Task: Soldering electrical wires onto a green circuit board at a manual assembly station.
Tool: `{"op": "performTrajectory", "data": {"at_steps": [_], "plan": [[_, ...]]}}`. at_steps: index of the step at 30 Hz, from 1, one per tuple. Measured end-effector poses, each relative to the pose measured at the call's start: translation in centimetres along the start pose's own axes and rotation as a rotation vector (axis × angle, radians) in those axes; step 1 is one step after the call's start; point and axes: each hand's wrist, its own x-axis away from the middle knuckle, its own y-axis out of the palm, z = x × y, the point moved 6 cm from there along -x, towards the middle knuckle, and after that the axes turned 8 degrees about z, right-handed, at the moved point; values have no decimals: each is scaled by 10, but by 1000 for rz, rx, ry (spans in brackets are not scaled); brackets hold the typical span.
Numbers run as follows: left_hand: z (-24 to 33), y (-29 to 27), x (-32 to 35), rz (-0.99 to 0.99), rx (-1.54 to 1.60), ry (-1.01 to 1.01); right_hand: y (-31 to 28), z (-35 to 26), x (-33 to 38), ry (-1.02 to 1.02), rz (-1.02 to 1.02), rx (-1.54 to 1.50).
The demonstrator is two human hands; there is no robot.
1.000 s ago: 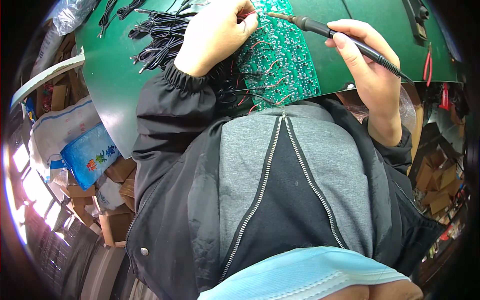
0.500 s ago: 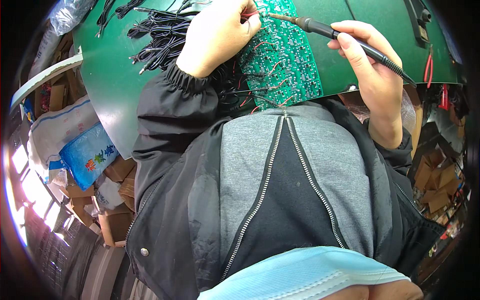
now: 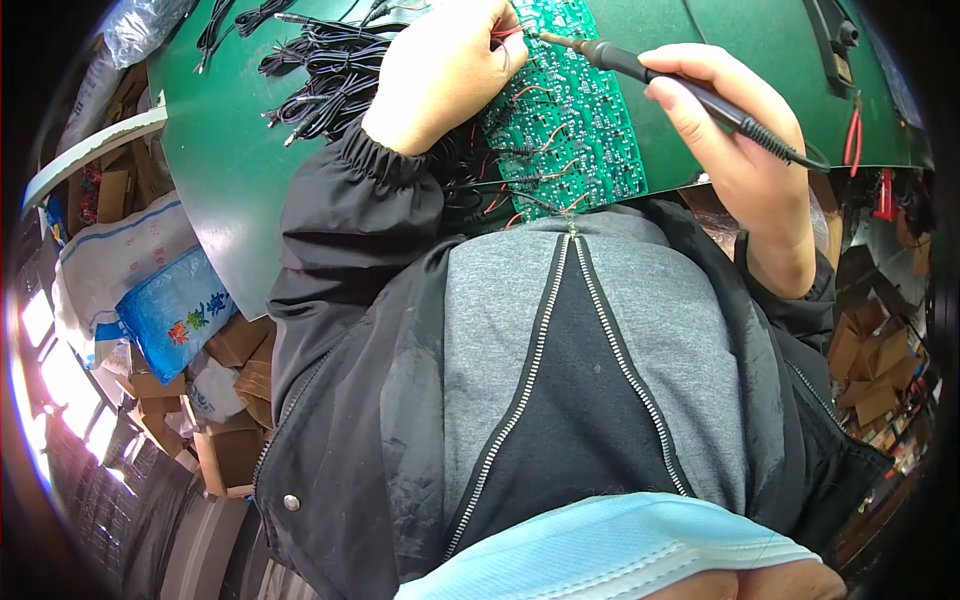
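Observation:
A green circuit board panel [image 3: 605, 160], covered in small parts, lies on the table in front of me. My left hand [image 3: 440, 85] is closed at its upper left edge, pinching a thin red wire [image 3: 510, 32] against the board. Between thumb and fingers, my right hand [image 3: 750, 135] holds a black-handled soldering iron [image 3: 628, 64]. The iron's tip points left and is at the board close to the left fingertips; whether it touches the wire I cannot tell. More red and black leads [image 3: 545, 178] run onto the board lower down.
Bundles of black cables with plugs [image 3: 325, 75] lie left of my left hand on the green table [image 3: 225, 150]. A black stand-like holder [image 3: 835, 45] and red-handled pliers [image 3: 853, 135] are at the right. Cardboard boxes [image 3: 228, 450] and a blue bag [image 3: 180, 310] sit below on the left.
My left hand has shifted slightly right. The iron's tip has come slightly nearer to me, and the fingers of my right hand sit a little differently on its handle.

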Motion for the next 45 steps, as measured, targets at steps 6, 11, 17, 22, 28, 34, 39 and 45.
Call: {"op": "performTrajectory", "data": {"at_steps": [6, 11, 17, 22, 28, 34, 39, 45], "plan": [[-1, 1, -1, 16, -25, 9, 6, -23, -3, -261, -83, 241], [-8, 2, 4, -19, -77, 1, -17, -16, -3, -48, 130, 81], [-17, 12, 7, -46, -67, 32, -30, -1, -55, -138, 187, -66], [-7, 7, 2, -94, 25, -24, 10, 46, -124, 51, 252, -285], [-7, 5, 3, 42, 0, 18, 42, 35, -184, -554, 209, 187], [-14, 0, 4, 159, -2, -3, 77, 32, -210, -478, 17, 78], [-14, 1, 4, 123, -16, -31, 79, 35, -215, -655, 69, 279], [-14, 2, 5, 128, -9, -26, 79, 29, -213, -633, 37, 321]]}}
